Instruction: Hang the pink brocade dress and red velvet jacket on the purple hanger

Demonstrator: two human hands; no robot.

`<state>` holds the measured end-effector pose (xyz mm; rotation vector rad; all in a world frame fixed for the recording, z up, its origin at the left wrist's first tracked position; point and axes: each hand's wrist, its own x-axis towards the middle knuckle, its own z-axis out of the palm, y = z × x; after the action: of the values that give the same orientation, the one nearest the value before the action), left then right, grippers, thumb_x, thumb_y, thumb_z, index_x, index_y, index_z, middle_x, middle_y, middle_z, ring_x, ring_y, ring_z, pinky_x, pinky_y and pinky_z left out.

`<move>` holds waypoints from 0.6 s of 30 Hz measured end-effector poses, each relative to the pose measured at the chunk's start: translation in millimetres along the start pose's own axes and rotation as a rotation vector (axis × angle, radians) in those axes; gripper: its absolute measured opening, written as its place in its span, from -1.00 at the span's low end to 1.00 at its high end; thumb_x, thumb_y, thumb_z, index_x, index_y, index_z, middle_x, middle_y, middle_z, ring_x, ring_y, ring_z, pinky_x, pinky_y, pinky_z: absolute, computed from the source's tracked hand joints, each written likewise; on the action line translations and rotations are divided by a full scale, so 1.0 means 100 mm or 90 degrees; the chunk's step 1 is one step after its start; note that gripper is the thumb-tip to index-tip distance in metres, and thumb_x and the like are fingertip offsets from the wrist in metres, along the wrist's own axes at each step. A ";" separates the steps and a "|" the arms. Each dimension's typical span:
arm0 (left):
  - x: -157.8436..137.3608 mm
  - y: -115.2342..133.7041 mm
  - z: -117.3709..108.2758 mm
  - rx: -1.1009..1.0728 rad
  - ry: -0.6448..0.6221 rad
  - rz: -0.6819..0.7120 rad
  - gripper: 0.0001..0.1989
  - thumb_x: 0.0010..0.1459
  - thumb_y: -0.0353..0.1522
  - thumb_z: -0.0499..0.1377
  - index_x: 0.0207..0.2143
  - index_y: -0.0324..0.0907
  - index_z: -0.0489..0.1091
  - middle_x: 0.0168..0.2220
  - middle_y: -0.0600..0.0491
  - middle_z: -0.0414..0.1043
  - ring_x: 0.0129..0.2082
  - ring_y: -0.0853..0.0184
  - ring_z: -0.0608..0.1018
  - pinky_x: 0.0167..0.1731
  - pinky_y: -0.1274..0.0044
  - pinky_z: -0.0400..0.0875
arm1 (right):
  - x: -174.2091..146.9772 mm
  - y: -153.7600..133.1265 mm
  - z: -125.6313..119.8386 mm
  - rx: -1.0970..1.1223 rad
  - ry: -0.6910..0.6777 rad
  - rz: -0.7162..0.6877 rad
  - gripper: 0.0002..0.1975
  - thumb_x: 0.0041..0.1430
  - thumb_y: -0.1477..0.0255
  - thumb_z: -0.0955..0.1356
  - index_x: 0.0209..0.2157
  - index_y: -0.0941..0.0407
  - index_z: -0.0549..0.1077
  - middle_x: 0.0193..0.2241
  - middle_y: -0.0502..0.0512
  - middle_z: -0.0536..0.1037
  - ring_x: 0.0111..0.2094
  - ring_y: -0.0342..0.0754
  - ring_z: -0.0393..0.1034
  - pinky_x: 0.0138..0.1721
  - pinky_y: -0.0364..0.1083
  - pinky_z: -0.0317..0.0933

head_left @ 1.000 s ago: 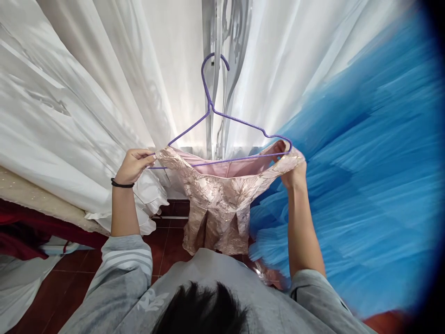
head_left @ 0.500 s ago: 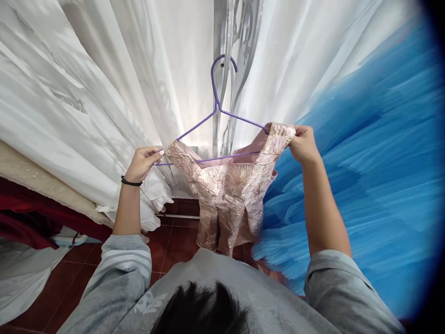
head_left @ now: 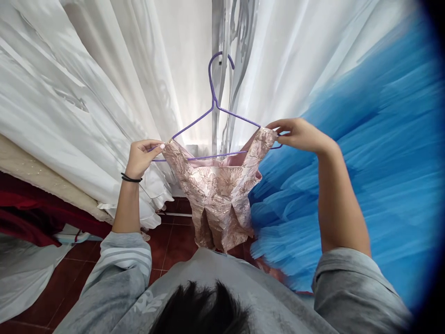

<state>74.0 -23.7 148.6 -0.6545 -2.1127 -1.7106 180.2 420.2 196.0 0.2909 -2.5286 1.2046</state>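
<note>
A pale pink dress (head_left: 219, 185) with a metallic floral pattern hangs by its wide straps on a purple clothes hanger (head_left: 193, 124). The left corner of the hanger is pinched in my left hand (head_left: 139, 157), which wears a black band at the wrist; the thumb lies beside the left strap. At the opposite strap, my right hand (head_left: 301, 134) is closed around the outer edge, thumb and fingers pinching the fabric. The right corner of the hanger sticks out past that strap, just under the thumb. Part of the hanger is hidden behind the straps.
White drapes or gowns (head_left: 114, 83) hang at the left and behind. A large blue tulle skirt (head_left: 365, 185) fills the right side. An ornate silver-white frame (head_left: 239, 51) stands behind the hanger's hook. Dark red cloth (head_left: 31, 218) lies at left, above red floor tiles (head_left: 177, 241).
My right hand has shifted its grip at the right strap, and the strap has moved inward, showing the hanger's right corner. Hanger and dress have moved slightly left.
</note>
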 end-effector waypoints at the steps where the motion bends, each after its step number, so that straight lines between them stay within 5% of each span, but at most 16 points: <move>1: 0.01 0.02 -0.01 0.002 0.009 0.004 -0.68 -0.16 -0.17 0.45 -0.45 -0.23 0.58 -0.58 0.06 0.45 -0.52 0.38 0.47 -0.50 0.58 0.40 | -0.03 -0.01 0.03 0.043 -0.038 0.009 -0.69 -0.19 0.48 0.55 -0.28 0.17 0.62 -0.40 -0.01 0.62 -0.43 -0.14 0.43 -0.34 -0.11 0.32; 4: 0.06 0.05 -0.06 0.004 0.017 0.010 -0.74 -0.16 -0.22 0.45 -0.47 -0.23 0.59 -0.58 0.06 0.47 -0.52 0.38 0.48 -0.48 0.58 0.41 | -0.11 -0.01 0.18 0.096 -0.028 0.004 -0.76 -0.11 0.36 0.55 -0.36 0.18 0.62 -0.48 -0.02 0.58 -0.44 -0.14 0.39 -0.35 -0.13 0.27; 7: 0.13 0.04 -0.09 0.002 0.013 0.012 -0.78 -0.15 -0.26 0.44 -0.49 -0.23 0.59 -0.55 0.05 0.48 -0.50 0.38 0.49 -0.45 0.57 0.42 | -0.14 0.02 0.38 0.010 0.066 -0.037 -0.88 0.00 0.40 0.50 -0.46 0.17 0.60 -0.66 -0.10 0.42 -0.53 -0.20 0.25 -0.38 -0.15 0.14; 12: 0.28 -0.06 -0.08 0.024 -0.004 0.013 -0.77 -0.16 -0.27 0.46 -0.50 -0.23 0.58 -0.49 0.02 0.52 -0.45 0.35 0.50 -0.40 0.56 0.42 | -0.13 0.05 0.54 -0.103 0.086 -0.059 -0.82 0.10 0.41 0.43 -0.53 0.19 0.56 -0.74 -0.13 0.21 -0.59 -0.24 0.04 -0.44 -0.14 0.01; 15: 0.30 -0.21 -0.02 0.054 0.028 0.034 -0.72 -0.09 -0.19 0.42 -0.41 -0.22 0.60 -0.41 0.00 0.54 -0.40 0.35 0.50 -0.36 0.59 0.41 | -0.14 0.19 0.52 0.029 0.087 -0.037 -0.68 0.09 0.18 0.46 -0.34 0.19 0.60 -0.62 -0.07 0.40 -0.55 -0.20 0.18 -0.44 -0.15 0.10; 18: 0.21 -0.52 0.11 -0.005 0.070 0.048 -0.52 -0.09 -0.16 0.42 -0.10 -0.16 0.57 -0.12 -0.06 0.54 -0.24 0.33 0.53 -0.28 0.60 0.42 | -0.22 0.57 0.59 0.261 0.186 -0.004 -0.48 0.12 -0.06 0.36 -0.21 0.12 0.59 -0.40 0.02 0.55 -0.38 -0.13 0.39 -0.33 -0.15 0.27</move>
<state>28.3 -19.0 115.3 -0.6192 -1.9824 -1.6747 170.5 410.1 112.4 0.1975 -2.0223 1.6275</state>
